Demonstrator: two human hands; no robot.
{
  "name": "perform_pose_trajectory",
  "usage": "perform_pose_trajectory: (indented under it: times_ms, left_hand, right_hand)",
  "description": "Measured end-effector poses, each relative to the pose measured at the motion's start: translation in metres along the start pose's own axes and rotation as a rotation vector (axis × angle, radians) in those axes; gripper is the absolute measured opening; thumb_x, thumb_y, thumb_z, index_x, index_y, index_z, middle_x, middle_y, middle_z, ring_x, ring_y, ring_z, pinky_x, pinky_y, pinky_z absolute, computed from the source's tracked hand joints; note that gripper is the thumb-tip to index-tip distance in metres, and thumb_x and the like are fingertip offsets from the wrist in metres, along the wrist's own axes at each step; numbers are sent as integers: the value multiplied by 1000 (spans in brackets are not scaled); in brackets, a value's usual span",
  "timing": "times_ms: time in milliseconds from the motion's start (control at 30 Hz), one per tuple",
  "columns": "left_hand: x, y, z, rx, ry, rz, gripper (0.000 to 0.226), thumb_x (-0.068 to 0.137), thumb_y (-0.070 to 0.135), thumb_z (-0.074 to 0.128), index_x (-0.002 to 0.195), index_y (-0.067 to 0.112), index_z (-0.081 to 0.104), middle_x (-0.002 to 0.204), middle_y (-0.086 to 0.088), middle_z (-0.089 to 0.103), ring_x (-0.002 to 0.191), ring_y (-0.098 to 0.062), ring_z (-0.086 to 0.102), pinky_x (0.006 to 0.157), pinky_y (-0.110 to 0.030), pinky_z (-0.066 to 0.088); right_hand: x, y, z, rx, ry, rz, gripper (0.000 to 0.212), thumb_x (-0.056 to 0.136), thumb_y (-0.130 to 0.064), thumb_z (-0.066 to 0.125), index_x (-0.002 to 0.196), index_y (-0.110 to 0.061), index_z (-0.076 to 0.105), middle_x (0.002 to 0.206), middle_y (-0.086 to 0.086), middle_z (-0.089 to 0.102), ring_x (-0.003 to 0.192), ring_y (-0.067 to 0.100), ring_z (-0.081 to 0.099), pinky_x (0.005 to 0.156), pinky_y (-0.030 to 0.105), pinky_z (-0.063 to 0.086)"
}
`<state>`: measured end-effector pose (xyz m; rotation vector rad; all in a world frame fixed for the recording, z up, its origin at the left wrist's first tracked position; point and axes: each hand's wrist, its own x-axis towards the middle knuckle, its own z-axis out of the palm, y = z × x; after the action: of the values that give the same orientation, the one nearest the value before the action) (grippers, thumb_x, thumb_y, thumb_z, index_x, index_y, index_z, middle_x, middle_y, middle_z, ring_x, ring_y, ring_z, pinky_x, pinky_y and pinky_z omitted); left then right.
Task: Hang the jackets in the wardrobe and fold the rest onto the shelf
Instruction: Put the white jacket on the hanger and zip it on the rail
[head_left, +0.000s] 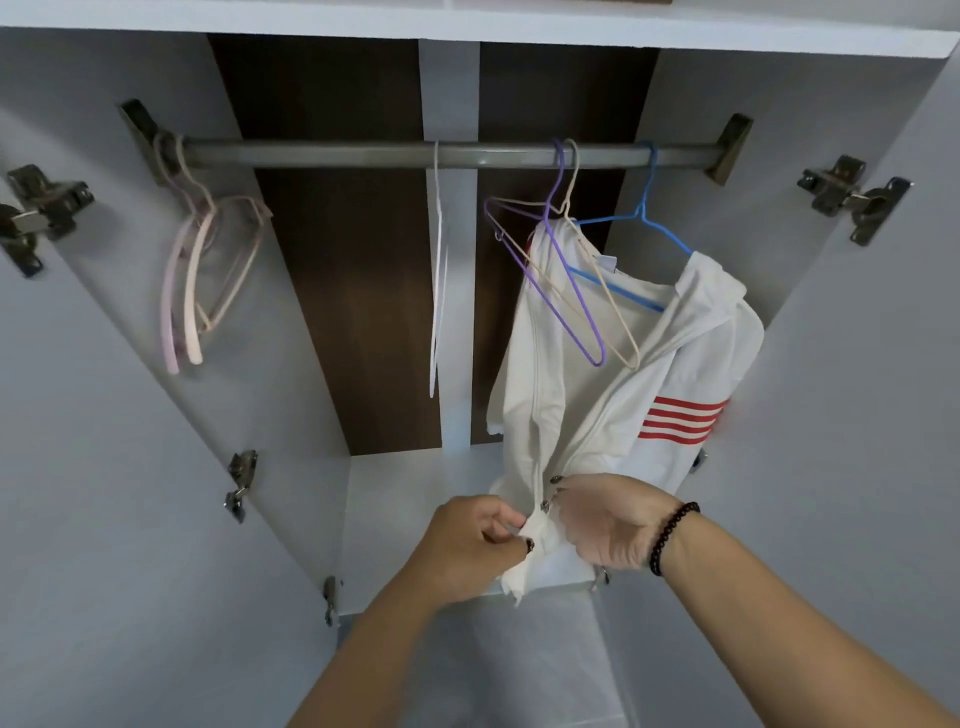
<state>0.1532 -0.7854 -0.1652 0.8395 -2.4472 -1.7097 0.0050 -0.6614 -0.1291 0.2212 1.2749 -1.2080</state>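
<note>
1. Head view, your grip: your left hand (475, 540) pinches the bottom hem of the white jacket (613, 395), and your right hand (605, 525), fingers curled, holds the other front edge just beside it, with the zipper (545, 505) base between your two hands. Both hands are closed on cloth, neither is free.

2. Head view, where the jacket is: it hangs above your grip on the blue hanger (636, 234), whose hook sits on the rail (363, 155) up and slightly right of your hands. The red-striped sleeve (680, 423) lies up and to the right of your right hand.

3. Risk from pulling: if you tug down hard to seat the zipper, the load goes straight up to the blue hanger. It could tip, or a shoulder could slide off, since the jacket already sits skewed on it.

4. Risk from neighbours: the purple hanger (561, 291) and cream hanger (608, 306) lie against the jacket front above your hands. Running the zipper up may snag them or trap them inside.

5. Risk at the grip: the hem looks bunched in your left fingers, so fabric could jam in the slider.
</note>
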Motion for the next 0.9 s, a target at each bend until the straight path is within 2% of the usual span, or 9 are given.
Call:
perform_pose_trajectory:
  times_ms: [133, 367, 467, 567, 700, 767, 833, 900]
  left_hand:
    - [5, -3, -18, -35, -12, -1, 17, 76, 18, 74, 91, 25, 76, 76, 8, 73, 70, -7, 68, 64, -18, 51]
    - [4, -25, -42, -29, -41, -25, 16, 80, 16, 72, 93, 24, 77, 83, 5, 75, 79, -12, 71, 74, -22, 57]
    - [1, -33, -45, -33, -68, -47, 15, 82, 13, 72, 90, 25, 76, 82, 6, 75, 79, -11, 71, 74, -23, 57]
    - [8, -37, -43, 63, -44, -67, 17, 81, 13, 71, 91, 27, 72, 83, 8, 73, 80, -10, 69, 75, -24, 57]
    - [29, -20, -26, 44, 100, 0, 31, 77, 25, 77, 103, 35, 64, 102, 20, 64, 92, 5, 60, 73, -8, 45]
    - [41, -8, -15, 20, 109, 61, 28, 75, 29, 79, 100, 34, 66, 98, 21, 66, 88, 9, 60, 70, -6, 44]
    - [55, -1, -4, 21, 133, 92, 13, 75, 26, 78, 86, 27, 70, 83, 13, 70, 76, 4, 64, 66, -10, 45]
    - [67, 1, 3, 9, 160, 102, 10, 75, 25, 79, 76, 20, 70, 73, 3, 70, 65, -2, 61, 63, -15, 46]
  right_hand:
    - [11, -10, 9, 77, -1, -8, 36, 90, -16, 54, 54, -11, 49, 50, -1, 39, 32, 10, 34, 33, 13, 24]
    - [15, -26, 5, 207, 50, -85, 30, 84, -14, 53, 55, -13, 44, 48, -3, 37, 32, 9, 32, 32, 14, 24]
    - [11, -30, 3, 109, 114, -116, 31, 90, -14, 52, 59, -13, 48, 49, -3, 41, 33, 8, 34, 33, 14, 26]
    - [14, -26, 12, -82, 172, -164, 27, 94, -16, 50, 68, -14, 52, 53, -5, 45, 39, 7, 37, 39, 14, 31]
    - [19, -24, 21, -207, 141, -154, 28, 96, -20, 50, 69, -17, 53, 55, -6, 50, 40, 8, 40, 43, 14, 29]
    - [19, -28, 22, -252, 114, -132, 28, 95, -19, 52, 67, -16, 54, 57, -4, 52, 39, 7, 42, 41, 13, 30]
    - [20, -35, 20, -265, 110, -128, 29, 94, -19, 53, 65, -15, 55, 59, -2, 52, 40, 8, 43, 39, 13, 33]
    - [22, -45, 13, -207, 136, -130, 29, 95, -18, 52, 67, -13, 55, 58, -2, 52, 40, 8, 45, 38, 13, 35]
